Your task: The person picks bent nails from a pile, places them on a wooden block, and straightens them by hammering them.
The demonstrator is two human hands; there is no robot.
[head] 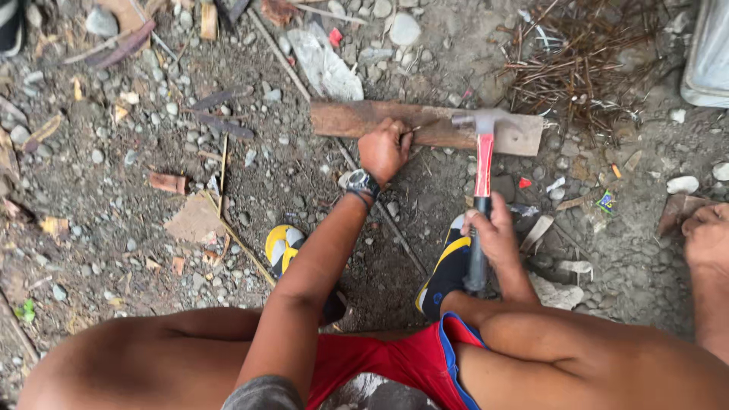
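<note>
Just above the middle of the frame, a worn brown wooden plank (425,125) lies on the gravel ground (114,175), and the left hand (383,150) pinches a thin bent nail (419,129) against it. The right hand (497,235) is wrapped tight around the red-and-black handle of a steel-headed hammer (481,159), whose head rests on the plank just right of the nail. With fingers that near, I reckon a skewed blow could strike them, or the plank could shift on loose stones.
</note>
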